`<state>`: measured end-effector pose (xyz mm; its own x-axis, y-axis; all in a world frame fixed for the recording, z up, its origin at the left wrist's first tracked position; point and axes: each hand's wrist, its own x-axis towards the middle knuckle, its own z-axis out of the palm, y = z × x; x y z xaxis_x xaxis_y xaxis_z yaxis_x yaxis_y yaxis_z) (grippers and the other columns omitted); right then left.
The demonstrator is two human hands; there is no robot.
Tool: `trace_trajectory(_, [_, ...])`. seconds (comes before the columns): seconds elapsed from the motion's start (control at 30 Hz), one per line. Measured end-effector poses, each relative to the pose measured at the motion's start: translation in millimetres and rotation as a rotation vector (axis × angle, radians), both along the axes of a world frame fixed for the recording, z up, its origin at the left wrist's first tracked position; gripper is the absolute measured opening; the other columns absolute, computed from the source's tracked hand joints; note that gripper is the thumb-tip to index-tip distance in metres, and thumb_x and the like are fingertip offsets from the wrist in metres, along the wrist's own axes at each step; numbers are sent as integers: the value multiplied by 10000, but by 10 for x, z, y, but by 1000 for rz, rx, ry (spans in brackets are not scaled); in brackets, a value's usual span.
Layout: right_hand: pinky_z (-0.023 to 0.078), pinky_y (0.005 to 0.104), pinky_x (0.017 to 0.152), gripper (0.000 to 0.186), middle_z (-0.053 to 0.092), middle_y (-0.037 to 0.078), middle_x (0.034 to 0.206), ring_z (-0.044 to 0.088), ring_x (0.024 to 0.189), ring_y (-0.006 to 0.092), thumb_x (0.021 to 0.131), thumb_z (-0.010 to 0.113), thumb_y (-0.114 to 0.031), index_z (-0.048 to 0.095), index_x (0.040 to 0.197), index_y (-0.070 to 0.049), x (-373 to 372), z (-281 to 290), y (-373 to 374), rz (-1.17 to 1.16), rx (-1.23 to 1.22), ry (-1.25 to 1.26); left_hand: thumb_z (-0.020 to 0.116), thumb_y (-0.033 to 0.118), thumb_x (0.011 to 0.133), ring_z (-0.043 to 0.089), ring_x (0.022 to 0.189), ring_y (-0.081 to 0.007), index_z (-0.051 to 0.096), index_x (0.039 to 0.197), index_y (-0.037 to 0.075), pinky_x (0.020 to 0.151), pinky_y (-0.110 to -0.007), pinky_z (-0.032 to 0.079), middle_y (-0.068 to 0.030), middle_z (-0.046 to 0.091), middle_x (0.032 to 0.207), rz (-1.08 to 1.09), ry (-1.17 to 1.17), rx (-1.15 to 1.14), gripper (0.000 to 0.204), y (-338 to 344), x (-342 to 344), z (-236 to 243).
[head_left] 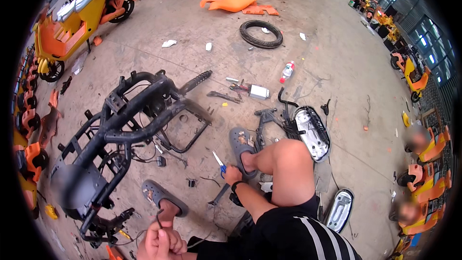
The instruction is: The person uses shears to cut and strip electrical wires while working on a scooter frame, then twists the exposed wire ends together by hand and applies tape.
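Note:
My right hand (233,175), with a dark band at its wrist, is closed round the blue handles of a pair of scissors (219,162). The blades point up and away, just above the concrete floor beside my grey clog (239,147). Low in the picture, my left hand (161,243) is closed on a thin dark cable (160,215), whose end sticks up past the fingers. Left of my hands stands a black scooter frame (130,127) with wires hanging from it. Part of the cable behind my left hand is hidden.
Past my feet lie a silver controller box (259,91) with wires, a plastic bottle (287,72) and a tyre (261,34). A scooter light housing (313,135) and another long housing (340,210) lie at right. Yellow scooters (72,31) and orange panels (236,1) stand or lie around.

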<state>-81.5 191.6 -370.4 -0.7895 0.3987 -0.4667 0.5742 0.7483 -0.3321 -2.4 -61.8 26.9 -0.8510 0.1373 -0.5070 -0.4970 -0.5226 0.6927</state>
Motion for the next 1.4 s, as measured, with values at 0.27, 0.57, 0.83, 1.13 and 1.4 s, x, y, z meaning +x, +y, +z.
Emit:
trace_trajectory(0.27, [512,451,849,219,679,168,980,640,958,369,814,597,-236,685,924,-69,-41,79,-56,-37,-30,-91,408,156,1015,278,438,-78,495,1061,17,377,-204,238,-8,348,588,14,18,29,171,277,-588,-86])
trace_trajectory(0.57, [506,451,857,236,677,163,992,634,968,374,802,619,-250,682,943,-72,-50,421,-200,-66,-211,-177,417,179,1019,282,428,-72,497,1063,17,365,-211,253,-4,355,580,104,151,-54,187,180,-479,-92])
trace_trajectory(0.83, [257,174,452,169,531,-41,750,301,484,41,939,589,-257,601,946,-88,32,332,-276,-569,-1862,-382,463,259,1015,353,502,-46,522,1127,12,479,-200,314,39,382,581,108,254,-237,277,485,-494,-31])
trace_trajectory(1.13, [243,147,389,387,548,8,747,335,433,25,896,632,-397,562,1006,-33,-370,3106,11,-55,-1828,-103,416,247,1030,284,536,-43,512,1024,42,481,-221,245,55,335,630,79,542,-302,227,509,-575,-26])
trace_trajectory(1.4, [374,196,608,939,453,-22,912,435,732,54,741,758,-505,370,1382,60,-182,4374,25,557,-1675,-225,408,230,1032,308,538,-40,508,997,33,486,-209,253,37,392,637,159,707,-200,224,455,-480,-6])
